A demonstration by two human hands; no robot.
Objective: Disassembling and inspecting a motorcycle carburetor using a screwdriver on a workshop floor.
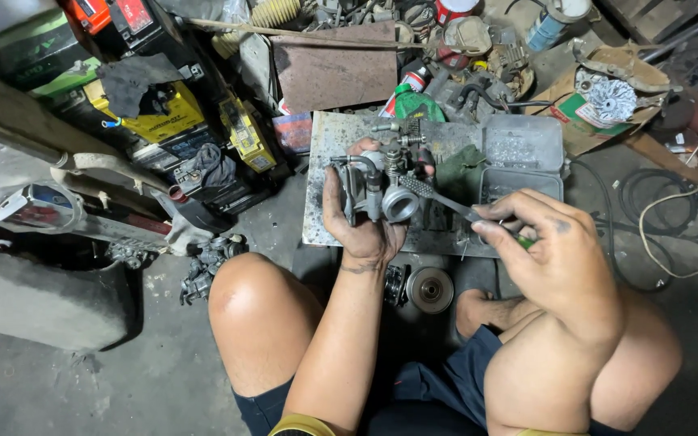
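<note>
Clear plastic compartment box (524, 157) right of centre, lid open, contents blurred. Left hand (363, 218) clasps grey metal carburettor (383, 184); right hand (555, 250) pinches green-handled screwdriver (446, 202), handle mostly hidden.

A dull silver-grey carburettor (381, 190) sits against a stained, mottled grey metal plate (329, 202). The screwdriver (454, 207) has a green handle; nearby lie yellow-and-black boxes (163, 121) and a rust-brown sheet (333, 69).

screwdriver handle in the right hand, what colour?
Green: a sliver of the thin metal screwdriver's handle shows under the right hand. Head view.
</note>
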